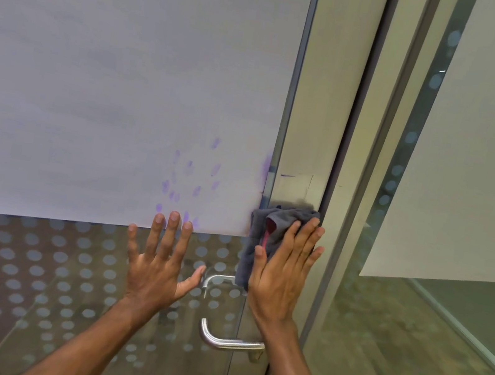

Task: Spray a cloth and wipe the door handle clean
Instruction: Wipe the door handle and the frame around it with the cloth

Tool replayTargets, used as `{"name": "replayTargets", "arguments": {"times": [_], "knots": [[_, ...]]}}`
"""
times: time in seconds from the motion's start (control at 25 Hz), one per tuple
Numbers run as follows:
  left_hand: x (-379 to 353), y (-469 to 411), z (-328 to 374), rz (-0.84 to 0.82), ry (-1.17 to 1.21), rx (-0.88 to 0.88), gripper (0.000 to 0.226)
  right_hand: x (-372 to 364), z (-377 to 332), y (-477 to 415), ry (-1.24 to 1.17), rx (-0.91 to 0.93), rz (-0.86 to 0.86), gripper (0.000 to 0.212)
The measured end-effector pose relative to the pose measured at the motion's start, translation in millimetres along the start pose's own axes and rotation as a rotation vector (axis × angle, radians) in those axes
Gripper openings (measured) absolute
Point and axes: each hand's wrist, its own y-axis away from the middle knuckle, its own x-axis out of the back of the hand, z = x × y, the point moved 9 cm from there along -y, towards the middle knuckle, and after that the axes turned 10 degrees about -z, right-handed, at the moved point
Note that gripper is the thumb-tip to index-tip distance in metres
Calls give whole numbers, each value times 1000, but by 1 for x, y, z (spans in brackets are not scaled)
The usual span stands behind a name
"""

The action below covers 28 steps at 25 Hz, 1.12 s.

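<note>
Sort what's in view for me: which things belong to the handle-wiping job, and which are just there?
Job:
grey cloth, pressed flat under right hand
near door handle
left hand, spread open by the glass

Just there:
white sheet with purple marks
dotted glass
door frame

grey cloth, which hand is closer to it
Right. The right hand lies flat on the grey cloth, pressing it against the door frame. The left hand is spread on the glass further left, apart from the cloth.
</note>
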Motion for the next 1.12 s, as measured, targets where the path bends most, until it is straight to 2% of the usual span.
{"name": "replayTargets", "arguments": {"times": [0.16, 0.4, 0.52, 0.64, 0.8, 0.96, 1.12], "knots": [[-2, -1, -1, 0, -4, 6, 95, 3, -1, -18, 129, 74, 30, 65], [-3, 1, -1, 9, 1, 5, 94, -13, 8, -4, 76, 78, -40, 83], [-2, 0, -1, 9, -8, 6, 94, -16, 16, 12, 74, 58, -40, 79], [-2, -1, 0, -1, -12, 4, 95, -3, 11, -13, 10, 26, 32, 76], [-3, 0, 0, 7, -8, 7, 96, 5, -9, -43, 4, 170, 27, 80], [-4, 1, -2, 2, -6, 8, 95, -13, -9, -7, 148, 291, -70, 75], [-4, -1, -2, -12, -12, 12, 93, -7, 8, 0, 66, 119, -19, 77]]}}
